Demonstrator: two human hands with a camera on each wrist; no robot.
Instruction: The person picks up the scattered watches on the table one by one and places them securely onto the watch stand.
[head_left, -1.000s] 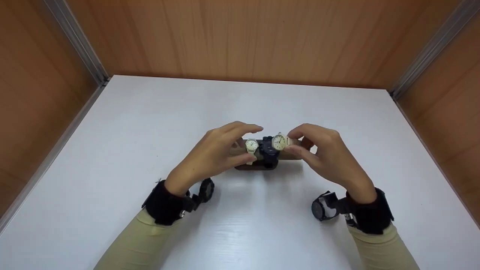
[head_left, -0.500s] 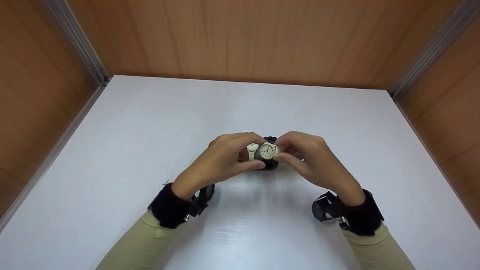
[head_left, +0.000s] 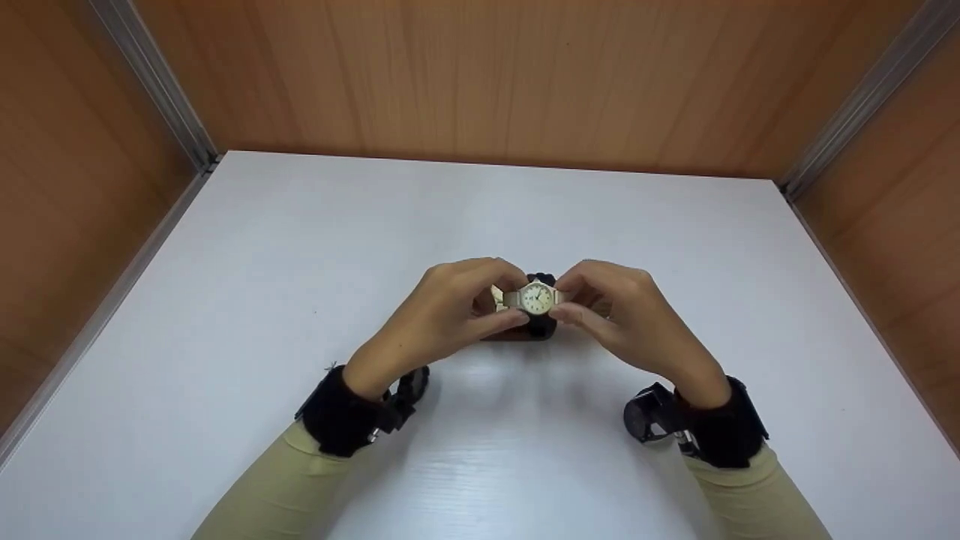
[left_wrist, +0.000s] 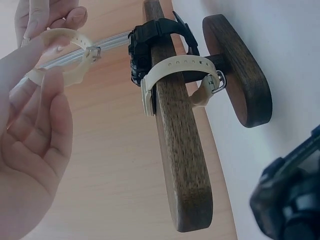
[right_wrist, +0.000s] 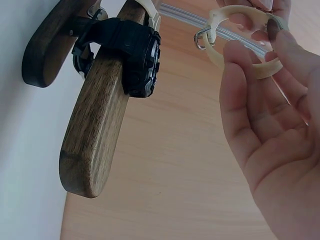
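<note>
Both hands hold a cream watch (head_left: 537, 298) with a round pale dial in front of a wooden stand (head_left: 501, 334). My left hand (head_left: 514, 298) pinches its left strap and my right hand (head_left: 561, 298) pinches its right strap. The strap loop (left_wrist: 65, 55) (right_wrist: 240, 45) with its metal buckle hangs free between the fingers. A black watch (head_left: 541, 324) (left_wrist: 150, 40) (right_wrist: 135, 55) sits around the stand's bar (left_wrist: 180, 150) (right_wrist: 100, 125). A second cream watch (left_wrist: 175, 67) is buckled on the bar beside it, mostly hidden in the head view.
The stand rests on its oval base (left_wrist: 240, 75) (right_wrist: 47, 45) on a white table (head_left: 480, 202). Wooden walls (head_left: 480, 75) close the back and both sides. Black wrist cameras (head_left: 645, 416) hang under both forearms.
My right hand carried the cream watch left from the stand's right end to in front of the black watch. My left hand closed in and took its other strap.
</note>
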